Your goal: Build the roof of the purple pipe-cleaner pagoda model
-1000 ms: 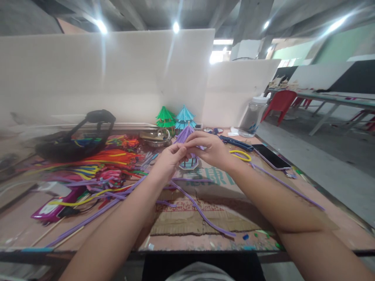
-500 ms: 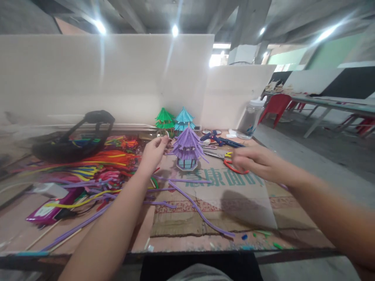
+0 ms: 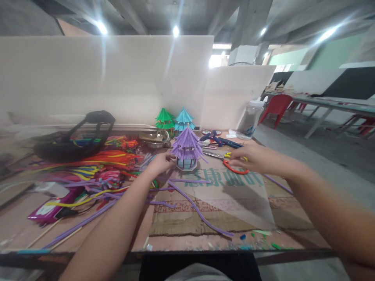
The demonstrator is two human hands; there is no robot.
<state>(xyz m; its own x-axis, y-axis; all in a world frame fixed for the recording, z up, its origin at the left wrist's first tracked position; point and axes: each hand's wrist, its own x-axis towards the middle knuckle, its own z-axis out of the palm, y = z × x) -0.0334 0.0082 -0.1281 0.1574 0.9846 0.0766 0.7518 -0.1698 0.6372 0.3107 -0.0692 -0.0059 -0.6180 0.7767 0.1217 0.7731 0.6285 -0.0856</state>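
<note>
Head view: the left hand (image 3: pixel 159 164) is set against the base of the purple pagoda (image 3: pixel 186 150), fingers curled together at its lower left side, though whether it's actually gripped can't be told through the blur. The right hand (image 3: pixel 249 159) is laid over the orange-handled scissors (image 3: pixel 231 164), fingers loosely bent and slightly apart; a real grip on the handles can't be made out either.

One purple pagoda is stood upright on the cardboard sheet (image 3: pixel 234 195), near the middle of the table (image 3: pixel 293 234). Two more little pagodas are parked just behind it toward the far edge, one green (image 3: pixel 164 119) and one blue (image 3: pixel 184 118), so three in total. A couple of loose purple pipe cleaners (image 3: pixel 199 210) are draped across the cardboard toward the near edge.

Toward the left edge, a big mixed pile of pipe cleaners (image 3: pixel 102 168) is spread out (way too many to count), with one black basket (image 3: pixel 73 142) behind it. Near the far right corner one clear plastic jar (image 3: pixel 249 119) is stood, and blue-handled tools (image 3: pixel 219 140) are lying between it and the pagodas, number unclear.
</note>
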